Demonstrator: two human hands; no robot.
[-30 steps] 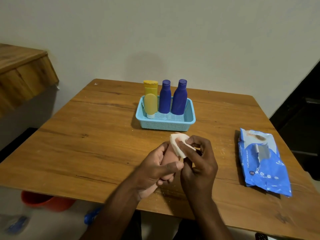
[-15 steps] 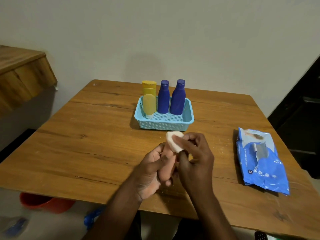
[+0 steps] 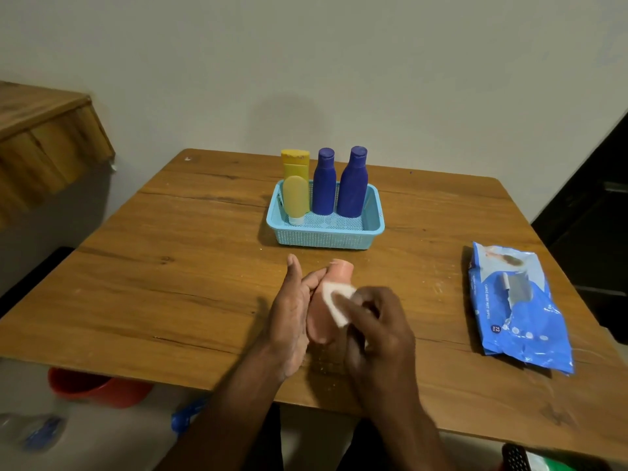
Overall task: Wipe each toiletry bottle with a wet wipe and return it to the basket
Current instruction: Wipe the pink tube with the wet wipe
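A pink bottle (image 3: 321,326) lies tilted in my left hand (image 3: 289,317), cap end pointing away toward the basket. The thumb and fingers of that hand are stretched out along the bottle's side. My right hand (image 3: 380,331) pinches a folded white wet wipe (image 3: 334,302) and presses it on the bottle's upper side. The light blue basket (image 3: 326,241) stands behind on the table and holds a yellow tube (image 3: 295,198), a yellow bottle (image 3: 295,163) behind it, and two dark blue bottles (image 3: 324,185) (image 3: 353,185).
A blue pack of wet wipes (image 3: 516,307) lies at the right of the wooden table (image 3: 170,266). A wooden ledge (image 3: 44,137) juts out at the left. A red bucket (image 3: 91,385) and a plastic bottle (image 3: 30,430) sit on the floor below the table edge.
My left hand has loosened its curled grip, the fingers now stretched out. The wipe has slid from the bottle's cap down onto its body, leaving the cap bare.
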